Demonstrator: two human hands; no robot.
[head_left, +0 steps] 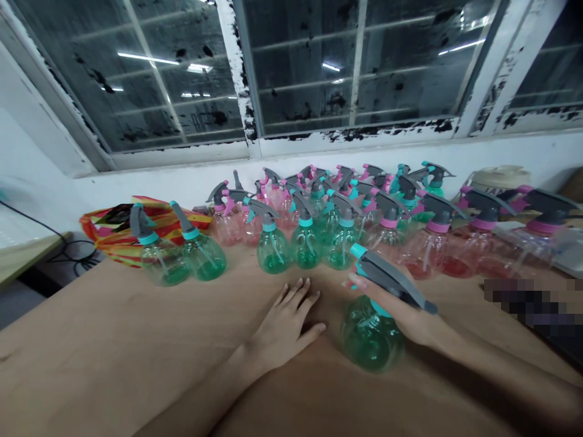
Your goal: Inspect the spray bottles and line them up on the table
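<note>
My right hand is closed round the neck of a green spray bottle, just under its grey trigger head with a turquoise nozzle. The bottle leans slightly, and some of its neck is hidden by my fingers. My left hand lies flat on the wooden table, fingers spread, holding nothing. Behind it stand green spray bottles in a short row. Two more green spray bottles are at the left, with their heads turned another way.
Pink spray bottles stand at the right, with several more bottles crowded along the wall. A red and yellow bag lies at the left rear. At the right are a dark, partly blurred object and a beige lidded container.
</note>
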